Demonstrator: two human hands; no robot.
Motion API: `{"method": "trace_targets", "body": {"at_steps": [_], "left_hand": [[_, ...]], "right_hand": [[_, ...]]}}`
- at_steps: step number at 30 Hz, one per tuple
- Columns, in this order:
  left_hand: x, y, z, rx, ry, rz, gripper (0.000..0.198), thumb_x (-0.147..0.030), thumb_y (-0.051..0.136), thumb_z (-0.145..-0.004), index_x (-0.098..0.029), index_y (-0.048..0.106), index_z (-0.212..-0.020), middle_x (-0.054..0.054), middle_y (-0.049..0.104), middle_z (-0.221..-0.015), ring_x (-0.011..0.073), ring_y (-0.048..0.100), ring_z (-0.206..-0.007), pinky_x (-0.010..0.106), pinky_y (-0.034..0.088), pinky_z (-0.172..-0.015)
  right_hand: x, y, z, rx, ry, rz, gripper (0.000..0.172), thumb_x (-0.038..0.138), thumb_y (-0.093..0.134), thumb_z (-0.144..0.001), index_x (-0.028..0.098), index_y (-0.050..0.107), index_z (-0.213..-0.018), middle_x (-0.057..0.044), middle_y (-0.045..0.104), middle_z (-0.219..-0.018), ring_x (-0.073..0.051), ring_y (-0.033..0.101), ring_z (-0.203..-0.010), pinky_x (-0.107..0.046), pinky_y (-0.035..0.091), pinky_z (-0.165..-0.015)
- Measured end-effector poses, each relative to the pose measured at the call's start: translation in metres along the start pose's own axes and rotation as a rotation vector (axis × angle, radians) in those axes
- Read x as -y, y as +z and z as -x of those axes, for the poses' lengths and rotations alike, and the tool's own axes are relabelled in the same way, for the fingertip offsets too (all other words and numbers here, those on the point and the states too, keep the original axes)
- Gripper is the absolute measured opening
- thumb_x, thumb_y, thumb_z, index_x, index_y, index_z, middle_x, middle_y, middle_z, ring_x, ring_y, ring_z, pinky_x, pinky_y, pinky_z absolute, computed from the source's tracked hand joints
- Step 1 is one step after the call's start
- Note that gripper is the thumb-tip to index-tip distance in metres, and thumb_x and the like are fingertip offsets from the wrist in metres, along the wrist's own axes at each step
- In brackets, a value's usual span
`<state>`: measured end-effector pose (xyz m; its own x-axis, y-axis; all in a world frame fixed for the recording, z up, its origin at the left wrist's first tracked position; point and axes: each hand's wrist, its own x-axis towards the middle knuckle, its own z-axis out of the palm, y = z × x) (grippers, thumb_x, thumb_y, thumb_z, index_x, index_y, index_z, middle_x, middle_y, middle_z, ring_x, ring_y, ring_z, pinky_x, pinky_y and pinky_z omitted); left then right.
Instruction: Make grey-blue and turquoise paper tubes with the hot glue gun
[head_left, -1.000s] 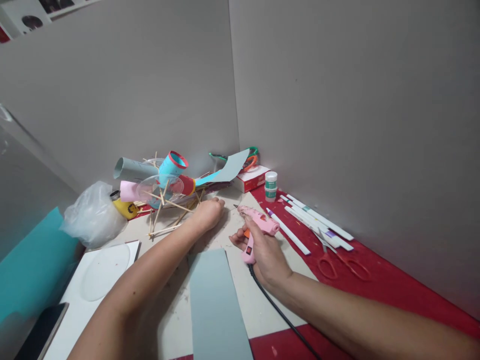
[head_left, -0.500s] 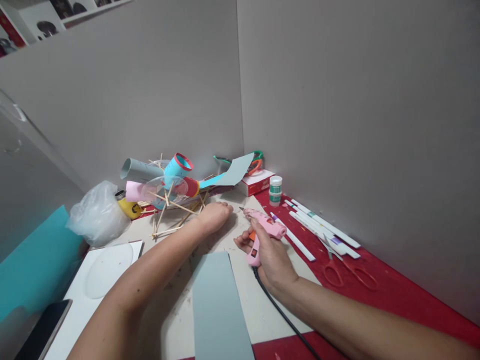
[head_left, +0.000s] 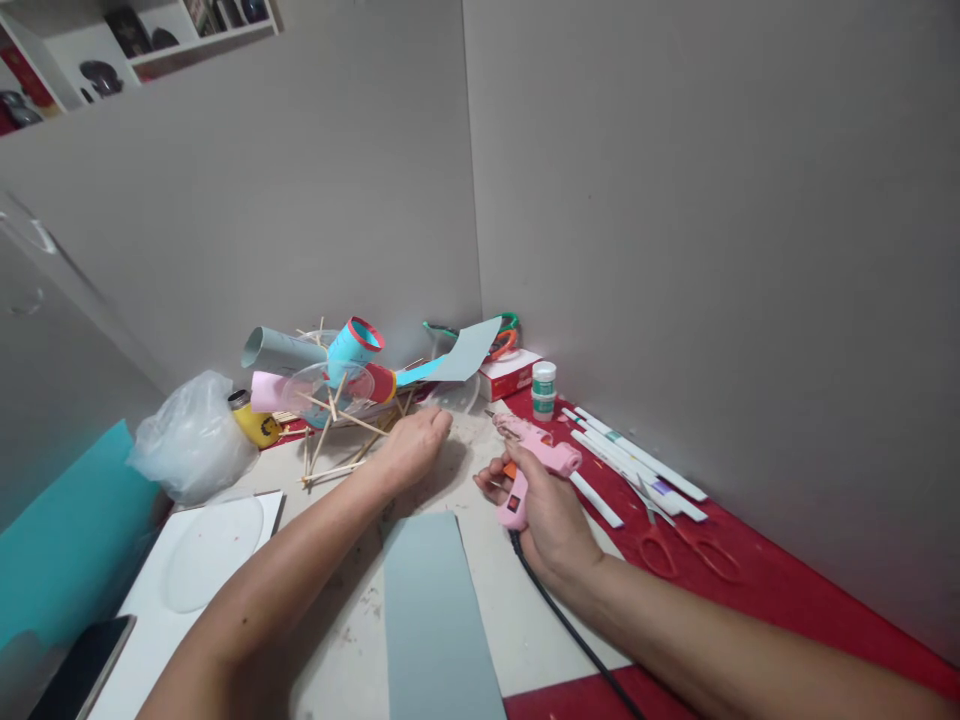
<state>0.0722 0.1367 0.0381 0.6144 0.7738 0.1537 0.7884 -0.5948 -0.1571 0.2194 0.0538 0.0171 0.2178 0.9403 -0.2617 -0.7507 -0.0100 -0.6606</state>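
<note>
My right hand (head_left: 551, 515) is wrapped around a pink hot glue gun (head_left: 532, 445), its nozzle pointing forward and left and its black cord (head_left: 566, 620) trailing toward me. My left hand (head_left: 416, 447) is closed, fingers curled downward, at the rim of a clear plastic disc (head_left: 455, 398); the fingertips are partly hidden. Just left of that hand stands a stick structure (head_left: 334, 410) carrying clear discs and paper tubes, among them a blue tube (head_left: 352, 350) with a red rim and a grey tube (head_left: 281, 348). Between my forearms lies a grey-blue paper strip (head_left: 439, 610).
Scissors with red handles (head_left: 675, 540) and several white strips (head_left: 637, 455) lie at right on the red surface. Small stacked jars (head_left: 544, 390) and a red-and-white box (head_left: 510, 375) stand by the wall. A plastic bag (head_left: 191, 435) and yellow jar (head_left: 255, 420) sit at left.
My left hand has drawn back a little toward me and left, and a clear plastic disc now shows by its fingers. My right hand still holds the glue gun in nearly the same place.
</note>
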Motion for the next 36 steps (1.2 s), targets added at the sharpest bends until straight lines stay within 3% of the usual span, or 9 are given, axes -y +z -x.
{"method": "trace_targets", "body": {"at_steps": [6, 13, 19, 23, 27, 29, 32, 34, 36], "left_hand": [[-0.004, -0.001, 0.033, -0.186, -0.017, -0.006, 0.013, -0.008, 0.041, -0.089, -0.017, 0.050, -0.091, 0.006, 0.059, -0.089, 0.0167, 0.058, -0.075, 0.026, 0.043, -0.064], [0.010, -0.005, 0.091, -0.361, 0.006, 0.004, 0.017, -0.003, 0.042, -0.081, -0.019, 0.048, -0.084, 0.003, 0.057, -0.078, 0.0153, 0.054, -0.066, 0.025, 0.043, -0.060], [0.022, -0.003, 0.145, -0.393, 0.125, 0.017, 0.018, -0.006, 0.040, -0.088, -0.017, 0.052, -0.082, 0.006, 0.060, -0.078, 0.0168, 0.055, -0.069, 0.026, 0.046, -0.064], [0.027, -0.003, 0.171, -0.399, 0.194, 0.013, 0.018, -0.009, 0.039, -0.091, -0.016, 0.056, -0.090, 0.009, 0.063, -0.087, 0.0174, 0.057, -0.072, 0.028, 0.048, -0.066], [0.027, -0.007, 0.187, -0.461, 0.283, -0.074, 0.018, -0.008, 0.042, -0.090, -0.016, 0.057, -0.096, 0.009, 0.065, -0.088, 0.0167, 0.059, -0.071, 0.028, 0.051, -0.066], [0.024, -0.009, 0.192, -0.491, 0.307, -0.088, 0.018, -0.009, 0.042, -0.089, -0.017, 0.056, -0.098, 0.009, 0.066, -0.089, 0.0173, 0.061, -0.073, 0.029, 0.053, -0.067], [0.020, -0.011, 0.194, -0.524, 0.355, -0.059, 0.020, -0.010, 0.041, -0.089, -0.017, 0.055, -0.101, 0.010, 0.067, -0.089, 0.0179, 0.063, -0.075, 0.030, 0.054, -0.069], [0.019, -0.012, 0.194, -0.552, 0.393, -0.035, 0.019, -0.010, 0.041, -0.088, -0.017, 0.055, -0.100, 0.010, 0.067, -0.087, 0.0178, 0.063, -0.073, 0.031, 0.055, -0.069], [0.017, -0.013, 0.195, -0.594, 0.412, -0.022, 0.018, -0.010, 0.042, -0.088, -0.017, 0.055, -0.099, 0.010, 0.067, -0.085, 0.0177, 0.063, -0.071, 0.031, 0.055, -0.068]], "right_hand": [[0.000, 0.003, 0.010, 0.037, -0.054, 0.030, 0.026, 0.035, 0.077, -0.062, 0.019, 0.057, -0.066, 0.003, 0.058, -0.057, -0.012, 0.056, -0.053, -0.026, 0.055, -0.054], [0.011, -0.007, 0.029, 0.092, -0.159, 0.257, 0.027, 0.043, 0.071, -0.064, 0.021, 0.055, -0.068, 0.003, 0.058, -0.060, -0.014, 0.057, -0.054, -0.027, 0.053, -0.052], [0.040, -0.041, 0.012, 0.105, -0.194, 0.858, 0.028, 0.041, 0.074, -0.064, 0.021, 0.056, -0.058, 0.004, 0.049, -0.046, -0.011, 0.039, -0.039, -0.022, 0.022, -0.036], [0.057, -0.060, -0.006, 0.149, -0.244, 1.228, 0.025, 0.037, 0.080, -0.054, 0.023, 0.060, -0.056, 0.001, 0.052, -0.050, -0.018, 0.048, -0.050, -0.027, 0.028, -0.048], [0.068, -0.073, -0.011, 0.314, -0.444, 1.883, 0.027, 0.049, 0.068, -0.065, 0.023, 0.067, -0.072, -0.007, 0.068, -0.076, -0.026, 0.059, -0.067, -0.031, 0.031, -0.053], [0.075, -0.074, -0.007, 0.362, -0.482, 2.035, 0.033, 0.054, 0.066, -0.067, 0.024, 0.068, -0.079, -0.010, 0.072, -0.088, -0.029, 0.063, -0.074, -0.031, 0.033, -0.053], [0.080, -0.061, 0.005, 0.314, -0.508, 1.877, 0.041, 0.056, 0.073, -0.059, 0.025, 0.072, -0.087, -0.010, 0.074, -0.089, -0.030, 0.064, -0.073, -0.033, 0.038, -0.054], [0.073, -0.044, 0.016, 0.360, -0.466, 1.523, 0.046, 0.054, 0.073, -0.063, 0.024, 0.071, -0.099, -0.009, 0.074, -0.085, -0.027, 0.066, -0.070, -0.035, 0.045, -0.058], [0.058, -0.024, 0.025, 0.400, -0.305, 1.183, 0.056, 0.055, 0.073, -0.064, 0.022, 0.069, -0.109, -0.006, 0.072, -0.077, -0.024, 0.067, -0.063, -0.034, 0.051, -0.057]]}}
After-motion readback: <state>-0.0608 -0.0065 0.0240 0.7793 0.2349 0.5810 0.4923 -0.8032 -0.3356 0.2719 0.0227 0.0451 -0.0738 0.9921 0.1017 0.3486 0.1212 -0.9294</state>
